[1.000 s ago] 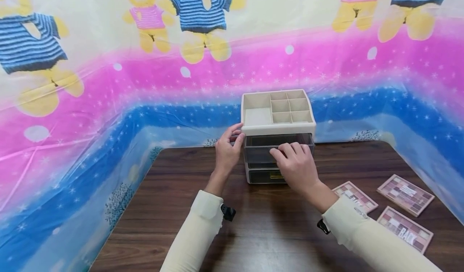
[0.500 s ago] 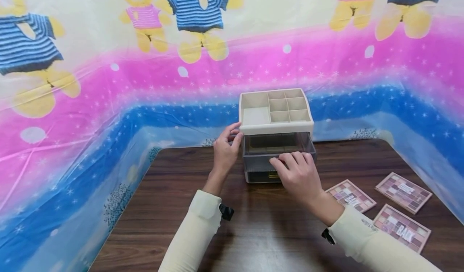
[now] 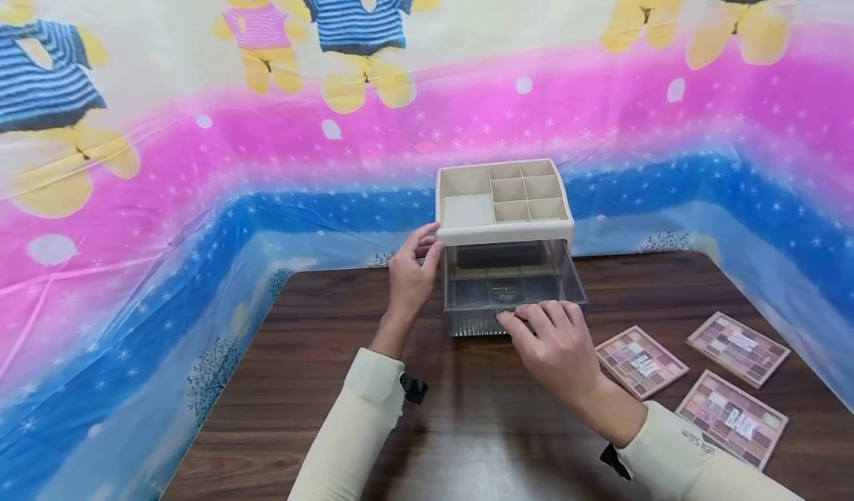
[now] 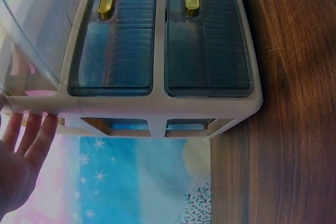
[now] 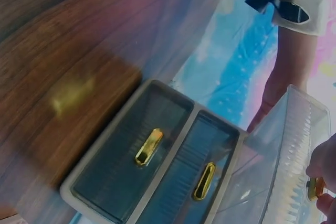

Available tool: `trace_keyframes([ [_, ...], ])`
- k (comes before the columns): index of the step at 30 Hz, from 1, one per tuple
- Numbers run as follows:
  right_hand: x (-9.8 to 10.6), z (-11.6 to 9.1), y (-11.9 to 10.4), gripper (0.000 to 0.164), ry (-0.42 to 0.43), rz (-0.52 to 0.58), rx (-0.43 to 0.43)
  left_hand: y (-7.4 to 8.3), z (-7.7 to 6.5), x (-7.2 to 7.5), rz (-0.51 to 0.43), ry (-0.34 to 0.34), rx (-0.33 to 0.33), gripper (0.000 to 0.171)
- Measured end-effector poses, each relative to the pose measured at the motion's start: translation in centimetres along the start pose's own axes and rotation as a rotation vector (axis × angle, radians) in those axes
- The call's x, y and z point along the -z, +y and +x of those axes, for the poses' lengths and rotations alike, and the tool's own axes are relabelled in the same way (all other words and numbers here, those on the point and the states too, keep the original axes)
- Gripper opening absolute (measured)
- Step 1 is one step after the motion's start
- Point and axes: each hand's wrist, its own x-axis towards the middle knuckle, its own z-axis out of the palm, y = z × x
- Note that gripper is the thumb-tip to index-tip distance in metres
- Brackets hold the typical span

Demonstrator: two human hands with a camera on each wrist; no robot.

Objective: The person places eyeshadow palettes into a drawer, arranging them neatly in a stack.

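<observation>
A cream desktop organizer [image 3: 505, 232] with a divided top tray and smoky clear drawers stands at the back of the table. Its top drawer [image 3: 477, 322] juts well out toward me. My right hand [image 3: 557, 345] pinches the gold handle [image 5: 316, 188] on that drawer's front, seen at the edge of the right wrist view. My left hand [image 3: 414, 275] touches the organizer's left side just below the tray, its fingers [image 4: 41, 142] extended against the frame. Two lower drawers, each with a gold handle, sit flush in the wrist views.
To the right on the dark wood table [image 3: 320, 412] lie three flat makeup palettes: one nearest the hand [image 3: 642, 362], one behind [image 3: 738, 348] and one in front [image 3: 732, 419]. A printed bear curtain [image 3: 373, 145] hangs close behind the organizer.
The top drawer has slid out toward me, with my right hand moving down and nearer on its handle. My left hand has stayed at the organizer's side.
</observation>
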Motion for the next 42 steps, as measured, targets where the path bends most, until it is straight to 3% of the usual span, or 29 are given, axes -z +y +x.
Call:
trace_keyframes([
  [6,0.5,-0.3,0.5,0.019,-0.004,0.077,-0.047,0.1,-0.1,-0.1,0.01,-0.004,0.003,0.03],
  [10,1.5,-0.3,1.9,0.019,-0.002,0.144,-0.146,0.1,-0.1,-0.1,0.004,-0.008,0.017,0.03],
  [13,2.4,-0.2,3.6,0.021,-0.015,0.173,-0.282,0.1,-0.1,-0.1,-0.001,-0.004,0.017,0.03],
  [19,3.8,-0.9,7.3,0.021,-0.115,0.219,-0.658,0.1,-0.2,0.1,0.014,0.002,0.002,0.031],
  [21,4.0,-1.6,8.4,0.024,-0.197,0.212,-0.763,0.1,-0.2,0.2,0.018,0.003,-0.002,0.03],
  [23,4.2,-2.3,9.4,0.032,-0.331,0.196,-0.862,0.1,-0.2,0.2,0.022,0.003,-0.005,0.031],
  [27,4.5,-4.3,10.9,0.06,-0.735,0.143,-0.986,-0.1,-0.2,0.2,0.025,-0.004,-0.006,0.031],
  [31,4.4,-6.7,12.0,0.084,-1.072,0.137,-1.013,-0.1,-0.3,0.1,0.024,-0.01,-0.006,0.031],
  [34,4.5,-8.5,12.4,0.09,-1.201,0.153,-1.017,-0.1,-0.3,0.1,0.021,-0.008,-0.01,0.032],
  [42,4.8,-11.2,12.3,0.094,-1.386,0.141,-0.985,0.1,-0.2,0.0,0.003,-0.002,-0.01,0.031],
])
